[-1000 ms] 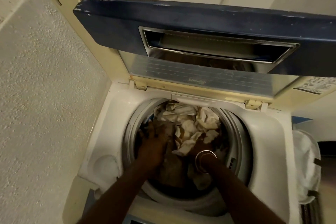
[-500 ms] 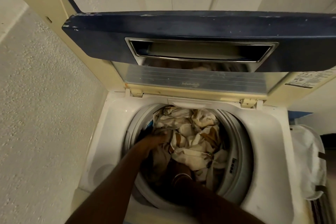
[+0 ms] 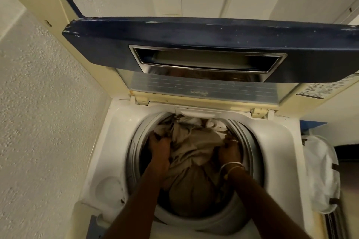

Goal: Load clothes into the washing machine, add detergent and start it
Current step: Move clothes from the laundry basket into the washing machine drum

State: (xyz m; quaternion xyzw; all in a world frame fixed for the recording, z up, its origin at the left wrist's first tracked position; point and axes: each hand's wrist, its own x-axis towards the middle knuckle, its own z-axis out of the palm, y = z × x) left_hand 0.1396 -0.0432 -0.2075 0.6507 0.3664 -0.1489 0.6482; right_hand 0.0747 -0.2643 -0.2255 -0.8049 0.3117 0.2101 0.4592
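The clothes (image 3: 194, 147), a bundle of beige and white fabric, lie inside the drum (image 3: 251, 141) of the top-loading washing machine (image 3: 116, 128) and fill it almost to the rim. The left hand (image 3: 159, 148) grips the bundle on its left side and the right hand (image 3: 230, 151), with bangles (image 3: 232, 167) on the wrist, grips it on its right side, the fingers of both curled into the fabric. The dark blue lid (image 3: 194, 39) stands raised behind the drum, a textured wall (image 3: 44, 112) is to the left of the machine, and a white-lined bag (image 3: 320, 172) stands just beside it on the right.

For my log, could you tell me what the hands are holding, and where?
The left hand grips the beige clothes at the pile's left side; the right hand grips them at the right edge.
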